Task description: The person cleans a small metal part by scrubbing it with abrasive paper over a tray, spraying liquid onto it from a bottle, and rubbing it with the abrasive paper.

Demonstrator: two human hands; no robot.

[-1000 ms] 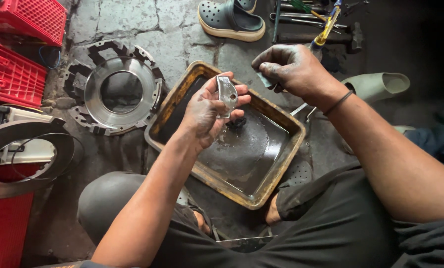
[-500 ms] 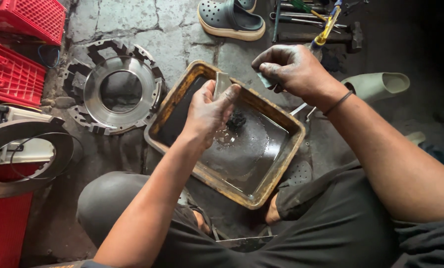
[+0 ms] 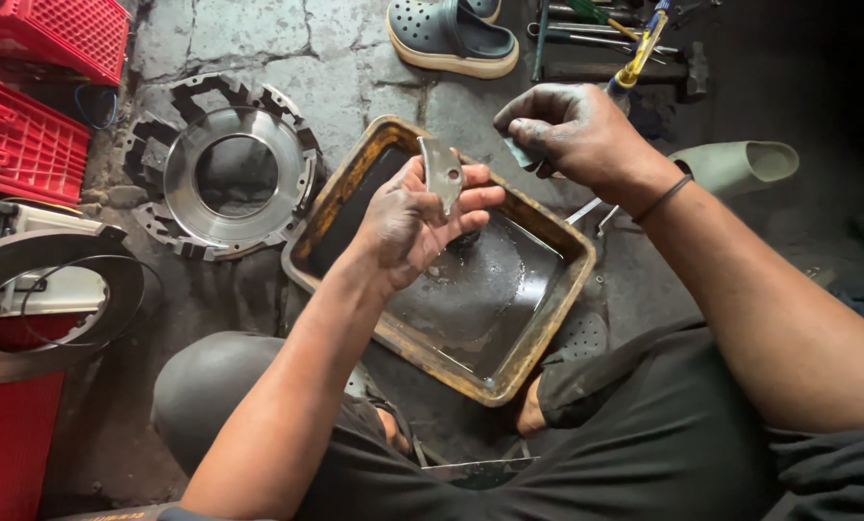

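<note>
My left hand [image 3: 414, 220] holds a small flat grey metal piece [image 3: 442, 174] upright over a rusty rectangular metal tray [image 3: 347, 179] with dark liquid in it. My right hand [image 3: 572, 127], black with grease, hovers above the tray's far right corner with its fingers curled around a small dark object [image 3: 521, 154] that I cannot make out. The two hands are apart, about a hand's width from each other.
A round toothed metal disc assembly [image 3: 221, 169] lies left of the tray. Red plastic crates [image 3: 36, 96] stand at the far left, above a large metal ring [image 3: 51, 299]. A clog shoe [image 3: 451, 34] and hand tools [image 3: 625, 43] lie at the top; another clog [image 3: 736, 164] is at right.
My left hand dipped toward the tray and has come back up, turning the metal piece edge-on. My right hand has hardly moved.
</note>
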